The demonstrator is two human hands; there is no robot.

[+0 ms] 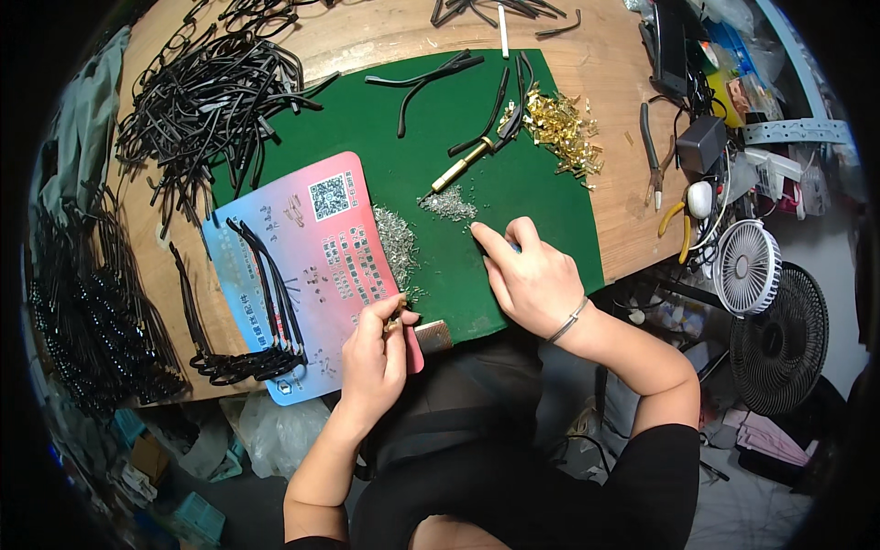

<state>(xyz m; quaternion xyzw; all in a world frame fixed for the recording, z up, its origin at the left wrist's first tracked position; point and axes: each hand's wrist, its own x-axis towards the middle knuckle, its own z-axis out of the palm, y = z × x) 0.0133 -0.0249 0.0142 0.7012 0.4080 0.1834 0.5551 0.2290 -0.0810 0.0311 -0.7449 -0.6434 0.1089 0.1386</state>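
My left hand (374, 356) is closed at the near edge of the mat, pinching a small gold-coloured metal part (394, 321) between thumb and fingers. The index finger of my right hand (533, 278) stretches toward a small heap of tiny silver screws (449, 203), its tip just short of it. The other fingers curl in, and a bit of blue shows among them; what it belongs to is hidden. A second heap of screws (396, 246) lies along a pink and blue printed pad (316, 183). Beyond the screws rests a brass-coloured screwdriver (461, 167).
A pile of gold metal hinge-like parts (561, 133) lies on the green mat (367, 119). Black glasses temples (206, 105) are heaped at the far left; assembled-looking black glasses (247, 362) stand on the pad. Pliers (676, 229) and a small white fan (747, 266) are at the right.
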